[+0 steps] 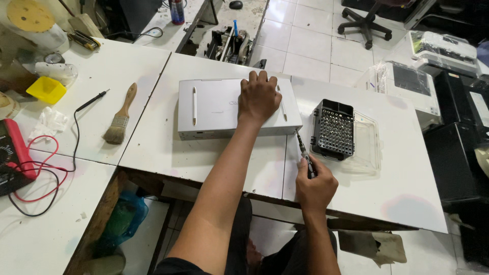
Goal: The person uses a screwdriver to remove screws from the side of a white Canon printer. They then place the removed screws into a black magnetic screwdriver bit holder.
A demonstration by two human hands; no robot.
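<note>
The laptop [224, 108] lies closed and underside up on the white bench [402, 198], near its far edge, two long rubber feet showing. The left hand [258, 97] is spread flat on its right half, palm down and fingers open, pressing rather than gripping. The right hand [316, 188] is closed around the handle of a screwdriver [304, 155], whose tip points up at the laptop's near right corner, just at the side of the case; whether it sits in a screw cannot be told from here.

Just right of the screwdriver stands a black bit set [333, 130], open in its clear lid. To the left, on the neighbouring bench, lie a brush [120, 117], a probe [91, 101] with its lead, a yellow tray [46, 89] and, at the edge, a red multimeter [12, 158].

The likely slip: the screwdriver is held at a slant, so under pressure the tip could skate off and scratch the case or chew a screw head. The bit set sits close enough to the right wrist to be knocked. If the left hand lifts, the laptop could slide on the smooth bench.
</note>
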